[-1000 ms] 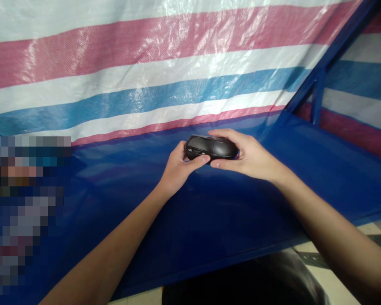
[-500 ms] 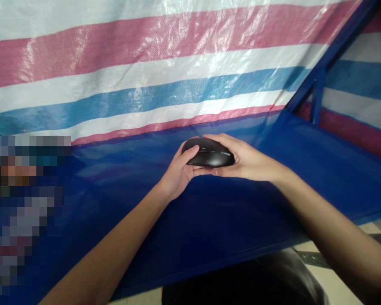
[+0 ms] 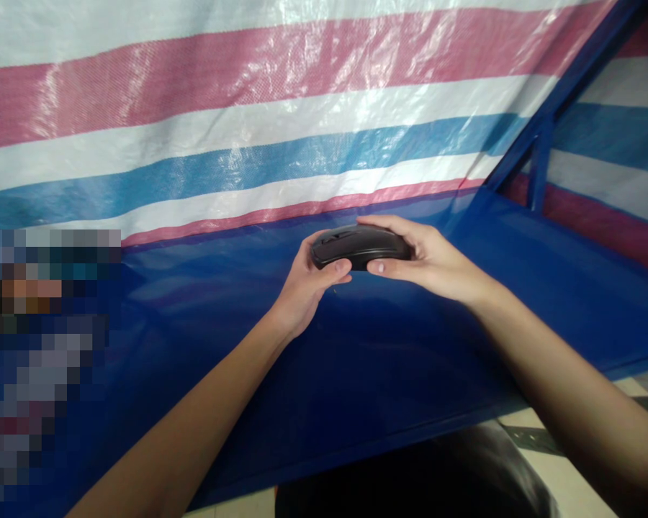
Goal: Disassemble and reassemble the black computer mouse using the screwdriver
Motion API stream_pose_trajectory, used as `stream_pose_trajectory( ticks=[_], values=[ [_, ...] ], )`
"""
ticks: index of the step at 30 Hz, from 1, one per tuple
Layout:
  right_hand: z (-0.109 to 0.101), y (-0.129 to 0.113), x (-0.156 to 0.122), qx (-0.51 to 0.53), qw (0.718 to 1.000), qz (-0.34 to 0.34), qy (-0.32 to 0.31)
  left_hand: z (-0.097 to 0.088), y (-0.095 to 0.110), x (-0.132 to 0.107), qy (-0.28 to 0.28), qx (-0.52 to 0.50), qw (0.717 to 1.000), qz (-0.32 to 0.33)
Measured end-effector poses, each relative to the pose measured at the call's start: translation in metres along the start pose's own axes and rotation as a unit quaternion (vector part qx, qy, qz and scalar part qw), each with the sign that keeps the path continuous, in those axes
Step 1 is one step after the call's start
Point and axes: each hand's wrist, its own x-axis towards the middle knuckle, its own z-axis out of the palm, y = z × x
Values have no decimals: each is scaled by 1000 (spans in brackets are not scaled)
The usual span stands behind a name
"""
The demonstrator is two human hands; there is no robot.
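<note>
A black computer mouse (image 3: 359, 247) is held in the air just above the blue table (image 3: 356, 360), near the striped sheet. My left hand (image 3: 305, 288) grips its left end, thumb on the near side and fingers hidden behind it. My right hand (image 3: 429, 262) wraps the right end, fingers over the top and thumb along the near edge. The mouse lies roughly level, its long side towards me.
A red, white and blue striped tarpaulin (image 3: 248, 108) hangs right behind the table. A blue metal frame post (image 3: 540, 165) stands at the back right. A blurred-out patch (image 3: 43, 345) covers the left side. A dark rounded object (image 3: 437, 475) sits below the table's front edge.
Both hands have turned the mouse and lifted it slightly. My left thumb slid from the top of the mouse to its near side.
</note>
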Motion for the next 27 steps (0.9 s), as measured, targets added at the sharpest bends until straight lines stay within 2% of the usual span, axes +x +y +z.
stream_pose_trajectory(
  ticks=[7,17,27],
  values=[
    [-1,3,-1,-8,999,3,-33,5,3,-1,47,16,999,-11],
    [-4,5,-2,-61,996,-26,-55,0,-2,0,15,95,995,40],
    [1,6,-2,-83,995,-54,-25,3,-2,-1,19,34,999,20]
  ],
)
